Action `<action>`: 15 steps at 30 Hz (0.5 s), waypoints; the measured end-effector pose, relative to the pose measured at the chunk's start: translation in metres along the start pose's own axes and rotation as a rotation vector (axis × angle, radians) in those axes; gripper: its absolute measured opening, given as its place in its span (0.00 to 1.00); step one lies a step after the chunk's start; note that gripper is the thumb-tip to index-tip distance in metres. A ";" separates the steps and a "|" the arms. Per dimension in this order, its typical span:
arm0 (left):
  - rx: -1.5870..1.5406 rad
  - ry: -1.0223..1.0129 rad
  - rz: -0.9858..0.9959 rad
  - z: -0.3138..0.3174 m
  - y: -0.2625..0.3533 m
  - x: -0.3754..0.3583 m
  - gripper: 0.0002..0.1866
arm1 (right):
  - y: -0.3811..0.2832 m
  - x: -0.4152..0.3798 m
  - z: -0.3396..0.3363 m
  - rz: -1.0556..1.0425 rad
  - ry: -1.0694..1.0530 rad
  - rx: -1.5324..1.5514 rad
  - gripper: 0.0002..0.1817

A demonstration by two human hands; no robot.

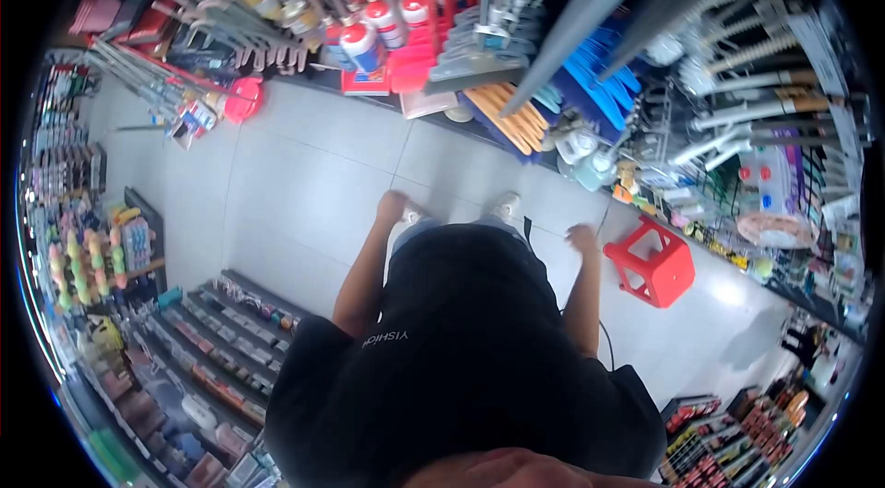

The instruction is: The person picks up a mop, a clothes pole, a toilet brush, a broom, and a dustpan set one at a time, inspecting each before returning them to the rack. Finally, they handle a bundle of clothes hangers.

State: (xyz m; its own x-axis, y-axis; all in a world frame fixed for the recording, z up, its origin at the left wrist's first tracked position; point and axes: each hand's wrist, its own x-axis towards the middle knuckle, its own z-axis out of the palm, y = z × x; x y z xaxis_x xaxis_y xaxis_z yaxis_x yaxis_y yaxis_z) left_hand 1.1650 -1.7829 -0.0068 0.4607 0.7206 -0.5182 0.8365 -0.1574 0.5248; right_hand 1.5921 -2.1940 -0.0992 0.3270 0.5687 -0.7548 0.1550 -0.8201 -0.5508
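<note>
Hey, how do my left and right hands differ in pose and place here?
Your left hand looks rounded, its fingers hard to make out; your right hand has its fingers loosely parted. The left appears beside a white shoe, the right near the red stool. Both are bare, with nothing visibly held.

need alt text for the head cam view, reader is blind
A person in a black T-shirt, seen from above, stands in a shop aisle, left hand and right hand out at their sides, nothing visible in either. A red plastic stool is on the pale tiled floor near the right hand, with crowded display racks around.
</note>
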 end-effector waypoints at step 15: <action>-0.537 -0.044 -0.877 -0.067 -0.317 -0.161 0.07 | -0.286 0.029 0.213 0.335 -0.024 0.203 0.15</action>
State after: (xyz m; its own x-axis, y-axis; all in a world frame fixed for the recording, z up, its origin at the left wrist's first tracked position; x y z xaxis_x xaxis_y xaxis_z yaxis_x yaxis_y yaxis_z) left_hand 0.8055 -1.8034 -0.0447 -0.2290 0.4091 -0.8833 0.6462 0.7425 0.1764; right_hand 1.3592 -1.9298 -0.0397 0.3056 0.2752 -0.9115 -0.1451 -0.9327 -0.3302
